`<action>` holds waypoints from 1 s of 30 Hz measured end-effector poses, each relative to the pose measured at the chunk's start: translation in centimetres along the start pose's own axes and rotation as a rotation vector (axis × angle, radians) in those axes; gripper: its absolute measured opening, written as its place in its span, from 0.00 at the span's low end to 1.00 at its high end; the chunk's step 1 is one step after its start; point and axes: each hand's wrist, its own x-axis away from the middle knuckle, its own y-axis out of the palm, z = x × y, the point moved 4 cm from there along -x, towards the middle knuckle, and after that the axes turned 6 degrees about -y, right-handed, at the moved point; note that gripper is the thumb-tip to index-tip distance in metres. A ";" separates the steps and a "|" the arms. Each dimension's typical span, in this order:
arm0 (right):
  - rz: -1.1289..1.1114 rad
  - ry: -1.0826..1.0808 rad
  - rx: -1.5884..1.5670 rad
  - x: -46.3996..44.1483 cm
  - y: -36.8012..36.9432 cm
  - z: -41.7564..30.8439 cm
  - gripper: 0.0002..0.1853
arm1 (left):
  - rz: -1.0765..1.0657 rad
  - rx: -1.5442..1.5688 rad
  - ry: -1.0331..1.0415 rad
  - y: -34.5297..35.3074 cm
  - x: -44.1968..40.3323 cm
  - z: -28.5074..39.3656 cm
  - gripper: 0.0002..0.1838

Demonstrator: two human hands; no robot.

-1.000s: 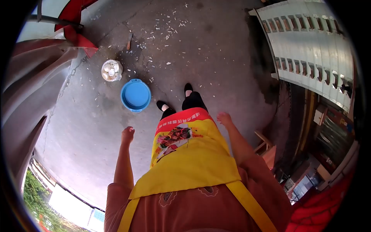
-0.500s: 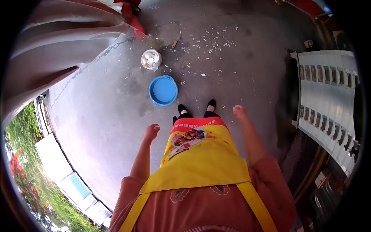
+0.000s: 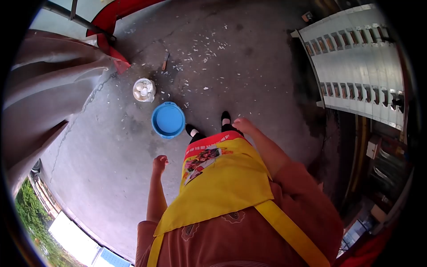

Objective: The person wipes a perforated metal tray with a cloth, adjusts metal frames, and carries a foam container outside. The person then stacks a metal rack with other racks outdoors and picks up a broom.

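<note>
My left hand (image 3: 160,163) hangs at my side with its fingers curled in and nothing in it. In front of my yellow and red apron, my right hand (image 3: 243,125) is loosely closed, also without anything visible in it. A round blue basin (image 3: 168,120) rests on the floor just ahead of my feet, touched by neither hand. Beyond it stands a white bucket (image 3: 150,96) holding several whitish round pieces. Further on lies what looks like a knife (image 3: 165,62) with a brown handle.
White scraps (image 3: 205,60) are scattered over the concrete floor ahead. A large grey cover (image 3: 58,89) hangs in folds on the left. At the right is a pale metal structure (image 3: 356,66) with rows of slots. A red frame (image 3: 103,22) stands at the upper left.
My view has turned, so the basin, bucket and slotted structure sit further left. My feet have shifted as in a step. Both hands stay curled, and the right one is nearer the apron.
</note>
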 end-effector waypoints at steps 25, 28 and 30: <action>-0.497 -0.125 0.573 -7.2 14.5 -22.8 0.11 | 0.703 0.728 -0.910 10.8 34.3 -26.9 0.14; -0.542 -0.172 0.535 -5.7 22.8 -28.8 0.11 | 0.744 0.729 -0.920 17.5 37.6 -30.9 0.15; -0.588 -0.212 0.532 -3.5 29.0 -32.1 0.11 | 0.657 0.846 -1.008 21.8 38.4 -33.5 0.14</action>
